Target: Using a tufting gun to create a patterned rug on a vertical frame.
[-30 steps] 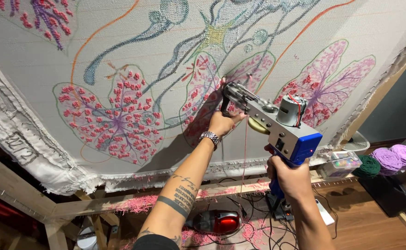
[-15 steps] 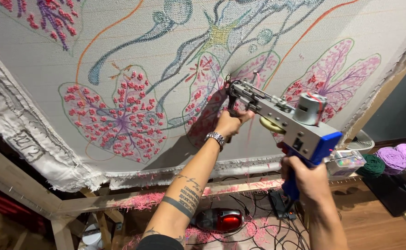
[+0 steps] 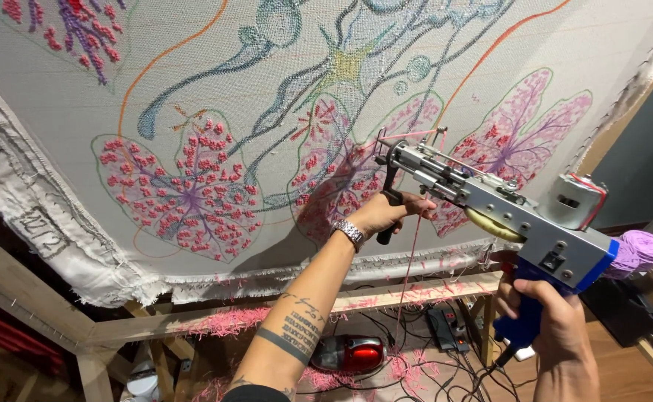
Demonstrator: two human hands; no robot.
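Stretched cloth (image 3: 73, 112) is filling the far view; your tufting gun (image 3: 490, 205) is angling up-left at it, left hand (image 3: 386, 214) gripping the front handle, right hand (image 3: 557, 331) clasping the blue rear grip.

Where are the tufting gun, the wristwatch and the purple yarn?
tufting gun (image 3: 505, 212), head view, on its grey metal body.
wristwatch (image 3: 350, 233), head view, on the metal band.
purple yarn (image 3: 641, 248), head view, on the cone's side.

tufting gun (image 3: 505, 216): matt metal, blue plastic | cloth (image 3: 215, 89): coarse weave | frame (image 3: 36, 305): bare wood
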